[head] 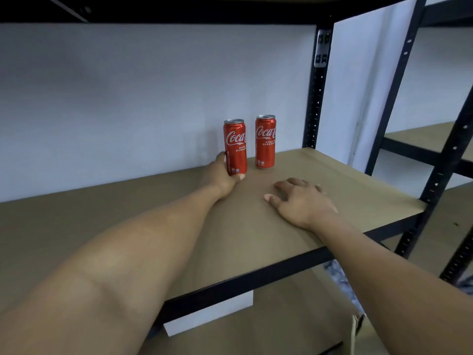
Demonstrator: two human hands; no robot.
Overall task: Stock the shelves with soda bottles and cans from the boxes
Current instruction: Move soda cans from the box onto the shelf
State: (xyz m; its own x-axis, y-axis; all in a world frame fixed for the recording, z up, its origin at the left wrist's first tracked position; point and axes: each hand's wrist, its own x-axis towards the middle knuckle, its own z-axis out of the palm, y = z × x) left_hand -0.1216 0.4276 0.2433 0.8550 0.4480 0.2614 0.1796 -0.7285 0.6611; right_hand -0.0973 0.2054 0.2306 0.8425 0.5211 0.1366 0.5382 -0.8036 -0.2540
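Gripping 1 of 2 cans (pixel 235 147): L hand (pixel 220 176)

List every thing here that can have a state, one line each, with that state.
held can: upright, gripped low by the left hand, at the shelf
other can: upright on the shelf, untouched, apart from the held can
left hand: holds the held can
right hand: fingers relaxed, rests on the shelf, holds nothing

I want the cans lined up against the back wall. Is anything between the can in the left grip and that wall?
Nothing visible does. The left grip holds the left can upright, close to the wall; the second can stands apart to its right.
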